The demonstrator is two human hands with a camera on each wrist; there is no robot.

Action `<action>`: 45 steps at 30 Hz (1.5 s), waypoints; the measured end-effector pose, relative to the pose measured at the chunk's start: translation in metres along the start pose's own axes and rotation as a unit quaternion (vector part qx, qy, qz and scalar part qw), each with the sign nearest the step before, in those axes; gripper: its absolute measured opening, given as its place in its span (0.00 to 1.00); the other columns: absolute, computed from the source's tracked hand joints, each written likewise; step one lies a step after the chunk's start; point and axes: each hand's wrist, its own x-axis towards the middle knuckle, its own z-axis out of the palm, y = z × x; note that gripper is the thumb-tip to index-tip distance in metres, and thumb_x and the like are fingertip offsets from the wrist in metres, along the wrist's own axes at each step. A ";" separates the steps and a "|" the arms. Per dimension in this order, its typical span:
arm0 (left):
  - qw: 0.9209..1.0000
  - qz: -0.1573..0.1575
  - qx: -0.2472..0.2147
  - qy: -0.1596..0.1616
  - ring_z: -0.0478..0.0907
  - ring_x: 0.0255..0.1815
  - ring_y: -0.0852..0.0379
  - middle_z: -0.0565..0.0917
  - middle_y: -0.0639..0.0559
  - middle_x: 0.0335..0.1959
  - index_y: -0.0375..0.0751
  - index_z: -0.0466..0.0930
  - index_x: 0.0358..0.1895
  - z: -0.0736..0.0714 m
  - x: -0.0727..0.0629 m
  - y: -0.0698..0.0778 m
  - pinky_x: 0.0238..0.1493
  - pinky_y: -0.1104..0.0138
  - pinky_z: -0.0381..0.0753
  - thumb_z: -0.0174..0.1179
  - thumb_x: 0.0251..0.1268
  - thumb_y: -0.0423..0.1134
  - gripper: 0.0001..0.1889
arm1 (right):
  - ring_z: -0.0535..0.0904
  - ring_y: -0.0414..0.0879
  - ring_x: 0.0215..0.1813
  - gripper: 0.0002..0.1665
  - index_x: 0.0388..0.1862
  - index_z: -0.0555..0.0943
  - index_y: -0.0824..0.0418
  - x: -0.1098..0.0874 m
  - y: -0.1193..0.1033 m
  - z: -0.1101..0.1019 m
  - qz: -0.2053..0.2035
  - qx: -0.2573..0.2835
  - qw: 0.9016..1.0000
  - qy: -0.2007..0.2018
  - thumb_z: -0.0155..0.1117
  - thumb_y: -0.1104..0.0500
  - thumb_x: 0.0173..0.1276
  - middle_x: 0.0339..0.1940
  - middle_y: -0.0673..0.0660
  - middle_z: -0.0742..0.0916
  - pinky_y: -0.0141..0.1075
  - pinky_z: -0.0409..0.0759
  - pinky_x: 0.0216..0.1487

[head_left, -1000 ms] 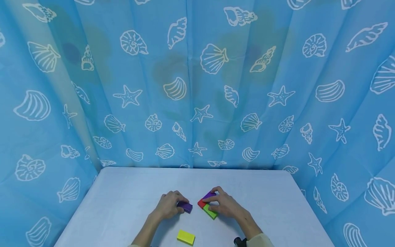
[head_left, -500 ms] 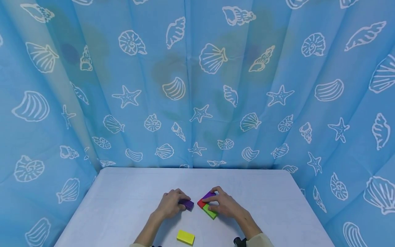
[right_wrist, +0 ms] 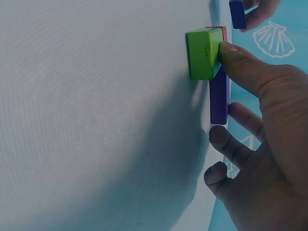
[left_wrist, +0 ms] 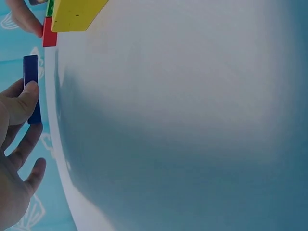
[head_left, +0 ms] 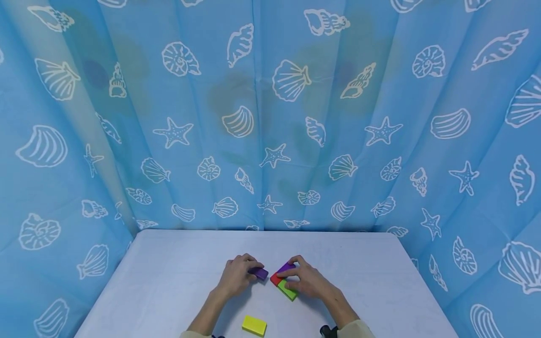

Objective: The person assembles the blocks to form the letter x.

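Purple block (head_left: 259,273): in the left hand, raised a little off the table, its free end pointing at the right hand's blocks, near the red block but apart from it.
Left hand (head_left: 237,277): pinching the purple block between thumb and fingers; in the left wrist view the little finger stands away from it.
Right hand (head_left: 310,280): fingers spread over 3 blocks, thumb against the green block, index fingertip at the red block, another finger at the 2nd purple block.
Red block (head_left: 276,279): at the corner of the group, on the side facing the left hand.
Green block (head_left: 289,291): under the right thumb, running from the red block back towards the person.
2nd purple block (head_left: 287,268): beyond the right index finger, angled away from the red block.
Yellow block (head_left: 254,325): on the table between the forearms, closer to the person than both hands.
Table (head_left: 177,263): white-topped, beneath both hands.
Curtain (head_left: 211,108): blue with white shells and starfish, beyond the hands.
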 end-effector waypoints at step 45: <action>0.999 0.015 0.026 -0.019 0.76 0.57 0.52 0.83 0.58 0.54 0.63 0.86 0.54 0.019 0.025 0.008 0.59 0.48 0.72 0.70 0.63 0.35 0.19 | 0.74 0.53 0.59 0.18 0.55 0.85 0.31 0.005 0.002 0.002 0.002 0.002 1.000 0.003 0.71 0.47 0.66 0.64 0.52 0.72 0.59 0.76 0.58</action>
